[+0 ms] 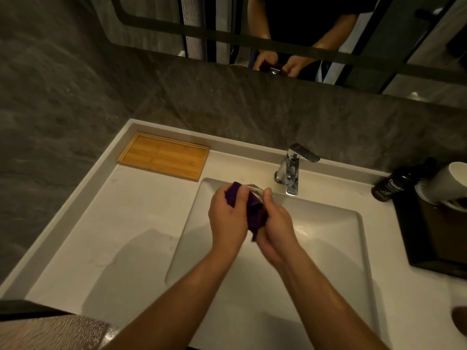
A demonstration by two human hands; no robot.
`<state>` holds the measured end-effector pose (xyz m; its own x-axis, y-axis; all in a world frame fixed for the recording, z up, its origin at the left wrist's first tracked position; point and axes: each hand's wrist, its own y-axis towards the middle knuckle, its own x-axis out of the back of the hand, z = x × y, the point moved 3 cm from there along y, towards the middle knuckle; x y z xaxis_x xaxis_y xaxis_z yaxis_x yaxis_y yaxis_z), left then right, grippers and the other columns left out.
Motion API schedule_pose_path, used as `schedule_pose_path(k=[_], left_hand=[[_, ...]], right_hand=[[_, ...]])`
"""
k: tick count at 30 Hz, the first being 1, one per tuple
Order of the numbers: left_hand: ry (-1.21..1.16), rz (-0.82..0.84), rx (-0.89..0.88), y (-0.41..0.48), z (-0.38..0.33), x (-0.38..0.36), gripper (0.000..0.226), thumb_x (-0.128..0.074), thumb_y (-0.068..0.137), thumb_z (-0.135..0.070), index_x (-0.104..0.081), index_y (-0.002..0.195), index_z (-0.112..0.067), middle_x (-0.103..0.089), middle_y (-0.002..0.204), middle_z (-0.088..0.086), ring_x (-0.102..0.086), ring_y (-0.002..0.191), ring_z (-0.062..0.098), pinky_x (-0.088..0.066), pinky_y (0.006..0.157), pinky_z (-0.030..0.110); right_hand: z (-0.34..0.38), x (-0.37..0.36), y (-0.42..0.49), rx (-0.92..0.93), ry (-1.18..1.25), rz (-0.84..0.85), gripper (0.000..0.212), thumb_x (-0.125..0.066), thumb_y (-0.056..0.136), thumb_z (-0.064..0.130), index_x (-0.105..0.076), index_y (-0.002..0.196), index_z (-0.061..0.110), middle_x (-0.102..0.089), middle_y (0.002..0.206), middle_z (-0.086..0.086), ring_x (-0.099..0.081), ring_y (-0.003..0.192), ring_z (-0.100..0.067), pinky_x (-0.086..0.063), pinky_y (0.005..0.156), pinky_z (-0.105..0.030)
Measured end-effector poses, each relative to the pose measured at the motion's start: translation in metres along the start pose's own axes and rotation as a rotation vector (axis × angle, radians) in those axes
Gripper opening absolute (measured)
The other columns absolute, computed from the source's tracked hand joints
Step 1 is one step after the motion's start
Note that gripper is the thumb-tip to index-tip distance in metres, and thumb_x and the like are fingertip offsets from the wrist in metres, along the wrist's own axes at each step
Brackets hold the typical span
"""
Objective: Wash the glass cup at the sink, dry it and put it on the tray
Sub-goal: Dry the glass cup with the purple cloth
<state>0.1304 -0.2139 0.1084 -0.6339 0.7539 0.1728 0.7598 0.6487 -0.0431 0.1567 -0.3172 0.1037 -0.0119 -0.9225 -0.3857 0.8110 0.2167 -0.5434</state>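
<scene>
**Glass cup wrapped in purple cloth, held over the basin**

The glass cup shows only as a small patch of clear, patterned glass with pale glints; the rest is hidden by a dark purple cloth bunched around it, so its full shape cannot be made out. It sits between the two hands, above the far-left part of the white sink, at about 8 o'clock from the chrome faucet.

The exposed glass lies at the 12 o'clock end of the grip, just past the fingertips. The left hand is curled closed over the cloth, thumb pressed on top near the glass. The right hand cups the bundle from the 3 o'clock side, thumb touching the glass rim, fingers folded under the cloth's hanging tail. It probably bears the cup's weight, though the blur makes that uncertain.

The wooden tray lies on the counter at 10 o'clock from the hands, well apart.
</scene>
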Motion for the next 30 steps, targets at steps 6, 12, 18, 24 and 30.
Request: schedule_pose_path(k=[6, 12, 18, 24, 30], left_hand=[[0.106, 0.117, -0.006, 0.007, 0.010, 0.004, 0.028, -0.059, 0.097, -0.047, -0.060, 0.111, -0.024, -0.068, 0.100, -0.008, -0.066, 0.093, 0.010, -0.050, 0.073, 0.012], [0.062, 0.140, 0.015, 0.014, 0.004, -0.002, 0.035, -0.061, 0.095, -0.047, -0.064, 0.117, -0.019, -0.071, 0.105, -0.002, -0.068, 0.097, 0.014, -0.057, 0.083, 0.030], [0.038, -0.032, 0.079, 0.001, 0.007, -0.001, 0.030, -0.057, 0.098, -0.045, -0.057, 0.115, -0.020, -0.067, 0.109, -0.001, -0.066, 0.102, 0.019, -0.056, 0.089, 0.036], [0.183, 0.314, -0.008, 0.028, -0.002, 0.009, 0.030, -0.060, 0.096, -0.047, -0.063, 0.110, -0.021, -0.070, 0.099, -0.003, -0.067, 0.091, 0.012, -0.057, 0.080, 0.032], [-0.030, -0.120, 0.120, -0.001, 0.010, 0.008, 0.037, -0.056, 0.099, -0.044, -0.060, 0.121, -0.014, -0.069, 0.111, 0.002, -0.066, 0.101, 0.016, -0.051, 0.077, 0.013]], right_hand=[[-0.005, 0.011, 0.001, -0.036, -0.008, 0.006, 0.047, -0.044, 0.110, 0.040, -0.071, 0.129, 0.005, -0.077, 0.125, -0.024, -0.074, 0.115, -0.033, -0.061, 0.097, -0.048], [0.008, 0.005, 0.004, 0.001, -0.011, -0.007, 0.041, -0.049, 0.109, 0.032, -0.074, 0.121, 0.002, -0.078, 0.117, -0.024, -0.075, 0.097, -0.030, -0.059, 0.092, -0.046], [-0.011, 0.000, 0.004, -0.072, 0.132, -0.024, 0.054, -0.043, 0.110, 0.043, -0.066, 0.136, 0.002, -0.076, 0.126, -0.023, -0.076, 0.113, -0.032, -0.064, 0.084, -0.039], [0.008, 0.005, 0.011, -0.007, -0.067, 0.043, 0.039, -0.048, 0.110, 0.031, -0.073, 0.122, 0.003, -0.080, 0.113, -0.022, -0.072, 0.105, -0.034, -0.053, 0.104, -0.056], [-0.022, -0.014, -0.001, -0.081, 0.086, -0.036, 0.048, -0.046, 0.109, 0.042, -0.069, 0.132, 0.006, -0.078, 0.123, -0.021, -0.077, 0.111, -0.031, -0.063, 0.086, -0.042]])
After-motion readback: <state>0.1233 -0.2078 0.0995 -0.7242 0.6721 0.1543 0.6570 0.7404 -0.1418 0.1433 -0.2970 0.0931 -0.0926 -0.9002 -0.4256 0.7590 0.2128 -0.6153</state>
